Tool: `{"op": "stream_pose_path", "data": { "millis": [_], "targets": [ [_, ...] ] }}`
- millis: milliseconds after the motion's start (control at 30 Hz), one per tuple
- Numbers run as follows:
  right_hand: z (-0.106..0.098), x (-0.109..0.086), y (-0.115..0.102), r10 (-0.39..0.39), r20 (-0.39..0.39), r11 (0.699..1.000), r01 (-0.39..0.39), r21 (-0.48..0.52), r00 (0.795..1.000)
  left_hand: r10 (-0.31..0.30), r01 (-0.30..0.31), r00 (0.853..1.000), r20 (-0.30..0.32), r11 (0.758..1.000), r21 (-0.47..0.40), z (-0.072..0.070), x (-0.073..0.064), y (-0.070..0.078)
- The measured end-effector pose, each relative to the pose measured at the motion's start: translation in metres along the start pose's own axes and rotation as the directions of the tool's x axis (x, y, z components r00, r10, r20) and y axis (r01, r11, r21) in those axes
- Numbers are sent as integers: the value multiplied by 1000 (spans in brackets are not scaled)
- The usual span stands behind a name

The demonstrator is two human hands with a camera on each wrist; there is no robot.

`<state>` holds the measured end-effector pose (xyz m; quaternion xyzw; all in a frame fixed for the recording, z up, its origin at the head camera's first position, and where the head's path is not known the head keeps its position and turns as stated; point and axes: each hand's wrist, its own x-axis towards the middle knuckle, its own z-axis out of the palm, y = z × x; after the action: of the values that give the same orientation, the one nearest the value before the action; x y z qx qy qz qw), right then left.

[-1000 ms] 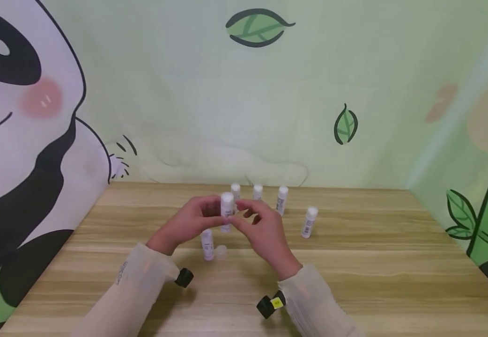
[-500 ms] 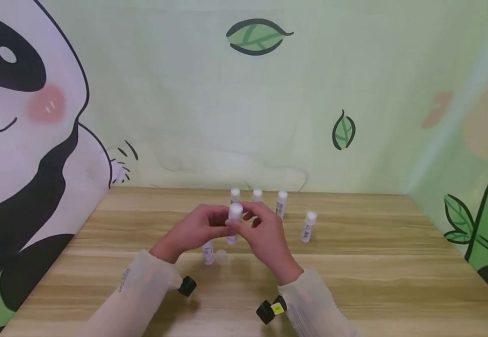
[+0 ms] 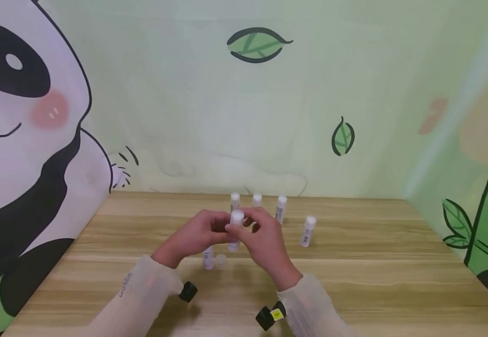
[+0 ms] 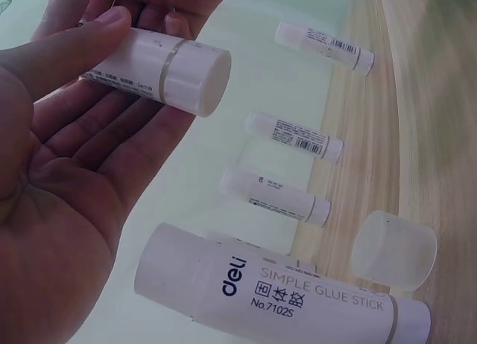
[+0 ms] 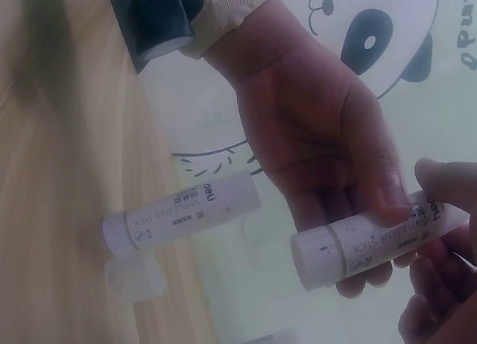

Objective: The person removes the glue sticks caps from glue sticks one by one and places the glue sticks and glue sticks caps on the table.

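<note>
Two painted walls, pale green with a large cartoon panda (image 3: 20,140) and leaves, stand behind the long wood-grain worktop (image 3: 374,281). Both hands meet above its middle: the left hand (image 3: 193,236) and the right hand (image 3: 261,238) together hold one white cylindrical plastic glue stick (image 3: 235,229) upright, clear of the surface. The left thumb and curled fingers pinch its lower body, as the left wrist view shows, and the right fingers close round its upper part near the cap. Against a second ago, the stick sits lower and the right hand has closed in over its top, so the cap end looks to be what is now being worked, though whether it is turning or coming loose cannot be told. Just beneath the hands another white glue stick (image 3: 208,257) stands without its cap, and a small translucent plastic cap (image 3: 221,261) lies touching the worktop beside it. Four more capped white glue sticks (image 3: 281,209) stand farther back, well apart from the hands.
</note>
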<state>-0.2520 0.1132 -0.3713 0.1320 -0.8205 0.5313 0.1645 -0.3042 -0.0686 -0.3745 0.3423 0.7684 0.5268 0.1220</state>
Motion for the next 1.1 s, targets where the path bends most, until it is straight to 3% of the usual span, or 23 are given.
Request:
{"op": "stream_pose_path", "data": {
  "millis": [233,767,1100],
  "targets": [
    [1,-2,0,-12,-3,1000,12,-4,1000,-7,7,1000,22,1000,-13,3,-1,1],
    [-1,-2,-4,-9,-18,1000,9,24,1000,6,-6,1000,3,1000,-4,8,1,0],
    [-1,-3,-7,-71,-17,997,71,-9,997,56,-59,997,54,997,51,9,-1,0]
  ]
}}
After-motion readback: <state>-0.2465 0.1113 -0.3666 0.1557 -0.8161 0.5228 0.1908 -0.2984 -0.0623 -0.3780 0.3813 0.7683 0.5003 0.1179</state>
